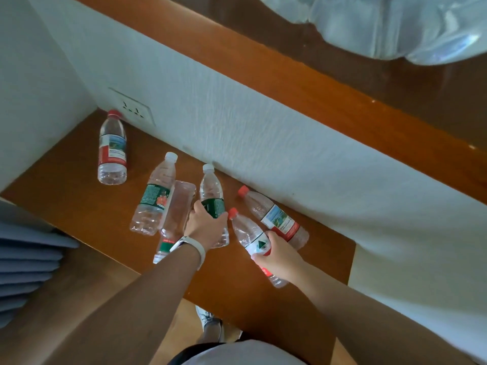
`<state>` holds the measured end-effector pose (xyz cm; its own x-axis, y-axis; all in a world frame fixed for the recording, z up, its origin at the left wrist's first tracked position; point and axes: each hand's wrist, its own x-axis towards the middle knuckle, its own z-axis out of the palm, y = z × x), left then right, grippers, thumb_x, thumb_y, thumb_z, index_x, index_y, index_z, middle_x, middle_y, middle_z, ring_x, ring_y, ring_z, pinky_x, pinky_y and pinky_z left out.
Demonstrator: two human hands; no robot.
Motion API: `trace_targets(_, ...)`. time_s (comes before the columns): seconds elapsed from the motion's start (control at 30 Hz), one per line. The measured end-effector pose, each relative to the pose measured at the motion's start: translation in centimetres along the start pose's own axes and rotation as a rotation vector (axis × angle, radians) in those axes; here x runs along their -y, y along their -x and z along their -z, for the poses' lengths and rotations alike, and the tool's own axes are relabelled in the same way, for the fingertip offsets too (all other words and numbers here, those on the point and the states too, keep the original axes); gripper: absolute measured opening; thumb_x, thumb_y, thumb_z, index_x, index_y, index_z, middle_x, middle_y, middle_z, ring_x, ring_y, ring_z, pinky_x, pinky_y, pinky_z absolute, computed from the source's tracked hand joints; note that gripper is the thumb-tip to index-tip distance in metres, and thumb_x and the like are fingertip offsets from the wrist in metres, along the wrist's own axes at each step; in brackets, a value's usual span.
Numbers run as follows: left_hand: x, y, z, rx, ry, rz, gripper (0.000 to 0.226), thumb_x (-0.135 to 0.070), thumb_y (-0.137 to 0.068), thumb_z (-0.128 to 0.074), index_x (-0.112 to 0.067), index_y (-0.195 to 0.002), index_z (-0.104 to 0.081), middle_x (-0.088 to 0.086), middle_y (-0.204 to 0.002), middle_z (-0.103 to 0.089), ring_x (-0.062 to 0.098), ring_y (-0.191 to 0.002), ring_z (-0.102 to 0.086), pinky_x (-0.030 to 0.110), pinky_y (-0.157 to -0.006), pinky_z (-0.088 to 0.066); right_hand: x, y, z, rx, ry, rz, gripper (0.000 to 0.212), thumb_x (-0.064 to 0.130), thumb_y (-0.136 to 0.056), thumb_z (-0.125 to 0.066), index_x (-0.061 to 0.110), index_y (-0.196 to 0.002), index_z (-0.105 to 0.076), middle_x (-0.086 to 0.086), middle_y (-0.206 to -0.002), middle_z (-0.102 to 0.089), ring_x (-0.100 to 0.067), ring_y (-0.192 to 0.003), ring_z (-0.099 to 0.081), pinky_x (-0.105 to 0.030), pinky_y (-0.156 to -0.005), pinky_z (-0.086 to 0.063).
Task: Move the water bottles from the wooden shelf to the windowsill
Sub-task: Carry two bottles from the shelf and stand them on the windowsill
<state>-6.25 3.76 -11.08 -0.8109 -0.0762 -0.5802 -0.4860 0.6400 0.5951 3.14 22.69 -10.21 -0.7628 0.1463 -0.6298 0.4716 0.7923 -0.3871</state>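
Several clear water bottles lie on the wooden shelf (79, 206). My left hand (207, 227) grips a white-capped bottle with a green label (210, 191) at its middle. My right hand (279, 256) is closed around a red-capped bottle with a white and red label (247, 233). Another red-capped bottle (274, 217) lies just right of it by the wall. A white-capped green-label bottle (155, 196) and an upturned bottle (176, 214) lie left of my left hand. A red-capped bottle (112, 148) lies far left near the corner.
A wooden windowsill (342, 106) runs above the white wall (263, 133), with shiny plastic wrap (395, 27) at its top right. A wall socket (134, 109) sits in the corner. Grey folded fabric (26, 259) is at the left. A shoe (210, 322) shows below.
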Motion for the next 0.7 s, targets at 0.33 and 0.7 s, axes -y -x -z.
trace_targets(0.33, -0.8, -1.0, 0.7, 0.036, 0.063, 0.07, 0.061, -0.036, -0.082, -0.073, -0.015, -0.129, -0.04, 0.009, -0.11, -0.061, 0.029, -0.094, -0.064, 0.048, -0.085, -0.059, -0.5, 0.4, 0.0, 0.043, -0.233, -0.045, 0.04, 0.042, -0.084, -0.069, 0.029, -0.115, -0.048, 0.011, -0.1, -0.061, -0.009, -0.089, -0.064, -0.025, -0.081, -0.058)
trace_targets(0.7, 0.3, 1.1, 0.6, 0.04, 0.286, -0.006, 0.048, -0.03, -0.081, -0.077, -0.024, -0.12, -0.05, 0.001, -0.105, -0.066, 0.02, -0.09, -0.068, 0.042, -0.078, -0.061, -1.2, 2.0, 1.5, 0.045, -0.457, 0.021, 0.051, 0.044, -0.078, -0.074, 0.031, -0.121, -0.048, 0.006, -0.106, -0.063, -0.013, -0.096, -0.066, -0.029, -0.083, -0.06)
